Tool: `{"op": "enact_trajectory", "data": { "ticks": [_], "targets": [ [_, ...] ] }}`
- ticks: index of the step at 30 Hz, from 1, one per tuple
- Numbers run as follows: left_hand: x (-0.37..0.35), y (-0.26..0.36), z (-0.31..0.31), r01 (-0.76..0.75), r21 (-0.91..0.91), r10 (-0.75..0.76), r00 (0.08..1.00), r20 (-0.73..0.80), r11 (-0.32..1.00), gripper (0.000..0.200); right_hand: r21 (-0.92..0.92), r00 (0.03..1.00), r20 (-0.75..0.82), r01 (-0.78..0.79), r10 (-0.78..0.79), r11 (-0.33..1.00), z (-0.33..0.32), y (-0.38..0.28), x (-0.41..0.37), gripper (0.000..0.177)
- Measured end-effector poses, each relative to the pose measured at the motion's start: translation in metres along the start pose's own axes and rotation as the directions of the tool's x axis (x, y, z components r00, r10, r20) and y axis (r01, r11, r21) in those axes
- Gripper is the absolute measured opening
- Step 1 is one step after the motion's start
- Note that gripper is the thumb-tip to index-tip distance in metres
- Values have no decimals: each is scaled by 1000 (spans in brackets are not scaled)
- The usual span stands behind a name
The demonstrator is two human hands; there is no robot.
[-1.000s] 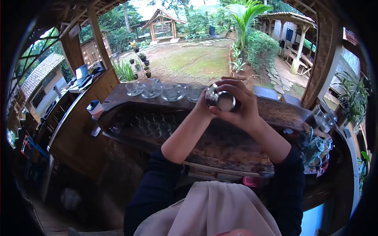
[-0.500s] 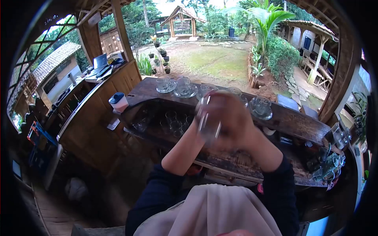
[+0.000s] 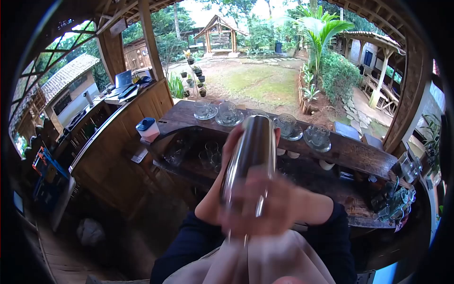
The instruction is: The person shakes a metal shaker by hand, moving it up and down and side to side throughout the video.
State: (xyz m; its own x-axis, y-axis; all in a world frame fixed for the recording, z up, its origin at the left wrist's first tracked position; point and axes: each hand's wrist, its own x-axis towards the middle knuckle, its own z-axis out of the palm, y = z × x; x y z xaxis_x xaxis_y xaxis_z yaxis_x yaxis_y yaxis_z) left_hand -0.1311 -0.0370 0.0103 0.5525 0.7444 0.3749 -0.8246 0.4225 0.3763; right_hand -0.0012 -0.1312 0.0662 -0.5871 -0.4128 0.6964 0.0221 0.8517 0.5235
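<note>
Steel shaker (image 3: 253,151), tall and polished, is held in both hands in front of the person's chest, above a wooden bar counter (image 3: 359,154). It tilts, with its rounded upper end pointing away towards the counter and its lower end close to the body.

The right hand (image 3: 279,208) is wrapped around the lower part of the steel shaker, fingers curled across its front. This hand is heavily blurred, so single fingers cannot be told apart. The right forearm comes in from the right, bent at the elbow, in a dark sleeve.

The left hand (image 3: 232,139) grips the upper part from behind. Only its fingers show, curled at the left edge of the metal; the rest is hidden by the shaker. The left forearm rises steeply from a dark sleeve at the lower left, bare from the elbow up.

A pale cloth (image 3: 265,260) covers the person's chest at the bottom of the view.

On the counter's raised ledge, beyond the hands, stands a row of glass cups on saucers (image 3: 318,136). Small glasses (image 3: 208,154) sit in the recess below the ledge. A white container with a blue lid (image 3: 148,128) stands at the counter's left end. Further off lies a garden with a grass yard (image 3: 257,78).
</note>
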Motion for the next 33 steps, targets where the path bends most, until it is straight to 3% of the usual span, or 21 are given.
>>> {"op": "enact_trajectory", "data": {
  "ticks": [3, 5, 6, 7, 8, 10, 13, 15, 17, 18, 19, 20, 21, 22, 23, 25, 27, 29, 31, 32, 33],
  "targets": [
    [-6, -21, 37, -487, -80, 451, 720, 528, 870, 61, -7, 946, -239, 222, -218, 975, 5, -2, -3, 26],
    [1, -2, 21, -122, -112, 125, 992, 17, 986, 55, 79, 976, -157, -140, 151, 987, 2, 18, -17, 32],
    [15, 8, -4, 277, -470, -167, 951, 262, 838, 44, 49, 886, 33, -463, 462, 885, 2, 37, -27, 39],
    [44, -1, -76, -225, 62, 228, 972, -57, 972, 37, 112, 846, -259, -453, 466, 885, 36, 76, -38, 30],
    [50, -8, -75, -282, 8, 276, 931, -239, 959, 35, 332, 544, -109, -769, 832, 547, 40, 79, -38, 37],
    [61, -8, -54, -334, -28, 298, 871, -391, 942, 33, 237, 735, -153, -622, 661, 747, 15, 68, -28, 35],
    [14, -21, 27, 26, -160, -34, 998, -47, 987, 42, 60, 979, -172, -103, 112, 993, -17, 7, -12, 25],
    [13, -43, 41, -298, -37, 277, 823, 495, 954, 58, 43, 973, -227, -21, 30, 999, -14, -16, -30, 21],
    [21, -31, 25, -38, 50, 28, 983, 179, 998, 52, -87, 985, -170, -8, -7, 996, -18, -4, -58, 18],
    [45, -25, 2, 37, -17, -36, 998, 57, 999, 44, 131, 956, -25, -288, 293, 949, -19, 21, -66, 22],
    [65, -19, -39, 292, -153, -307, 948, -83, 944, 39, -125, 885, 82, -448, 459, 885, -25, 44, -66, 30],
    [69, -39, -42, 106, -15, -106, 950, -294, 994, 38, 174, 768, -254, -562, 588, 808, 0, 76, -94, 41],
    [79, -58, -42, -55, 166, 125, 886, -447, 985, 37, 483, 238, -73, -841, 968, 243, -11, 73, -92, 52],
    [88, -59, -83, 138, -257, -144, 990, -7, 957, 36, 346, 463, -231, -783, 856, 517, -27, 72, -94, 45],
    [95, -60, -57, 153, -238, -154, 988, 14, 959, 36, 159, 664, -342, -656, 664, 738, -44, 69, -95, 39],
    [88, -81, 33, 284, -109, -271, 955, 120, 953, 36, 28, 833, 12, -553, 553, 833, -104, 17, -54, 34],
    [73, -117, 90, -224, 126, 166, 917, 362, 966, 40, -233, 953, -182, 196, -241, 953, -119, -5, -50, 32],
    [108, -128, 86, -324, 91, 165, 680, 714, 942, 57, -224, 992, -130, -36, 7, 974, -100, -15, -136, 33],
    [142, -143, 62, 21, 70, -32, 988, 149, 997, 51, 15, 758, -85, -648, 646, 762, -183, -1, -102, 44],
    [171, -157, 46, 229, 83, -242, 944, 226, 970, 39, -302, 963, -35, -264, 266, 916, -199, 45, -127, 45],
    [185, -183, 44, 247, 73, -257, 936, 240, 966, 39, -127, 869, -215, -477, 445, 870, -201, 69, -147, 52]
  ]
}}
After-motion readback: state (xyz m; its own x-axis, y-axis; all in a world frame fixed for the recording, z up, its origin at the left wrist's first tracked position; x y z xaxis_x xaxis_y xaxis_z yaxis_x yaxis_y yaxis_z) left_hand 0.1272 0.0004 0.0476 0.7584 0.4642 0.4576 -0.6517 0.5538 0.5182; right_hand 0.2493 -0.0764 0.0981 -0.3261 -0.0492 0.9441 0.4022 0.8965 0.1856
